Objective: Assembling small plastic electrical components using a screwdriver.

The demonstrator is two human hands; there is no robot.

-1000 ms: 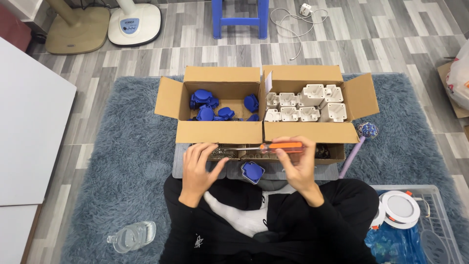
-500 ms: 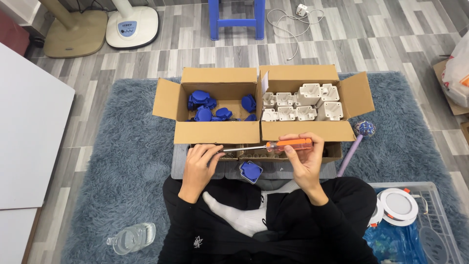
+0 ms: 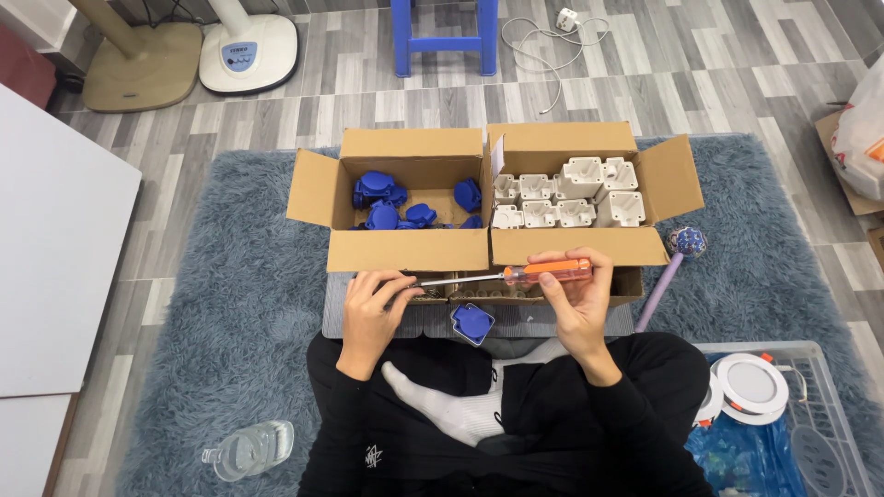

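Two Hands on a Screwdriver

Fingers of the right hand (image 3: 575, 299) are wrapped tight around the orange handle of the screwdriver (image 3: 516, 274). It lies flat, pointing sideways toward the left hand (image 3: 373, 308). That hand is curled closed near the thin metal tip, pinching something very small. It is too tiny to tell what it is. Holding the tool level like this keeps the tip steady right at the other hand

Both hands hover over a low tray (image 3: 479, 293) that sits between the person's crossed legs and the boxes. A blue plastic piece (image 3: 472, 323) lies just in front of the tray

Behind the hands stand two brown cardboard boxes, side by side, flaps open so things are easy to reach. The left box (image 3: 405, 248) holds smooth blue plastic pieces. The right box (image 3: 575, 247) holds blocky white plastic pieces with round holes

Everything rests on a fluffy grey rug (image 3: 230, 313). A clear plastic bottle (image 3: 247, 451) lies on its side near the person's left knee
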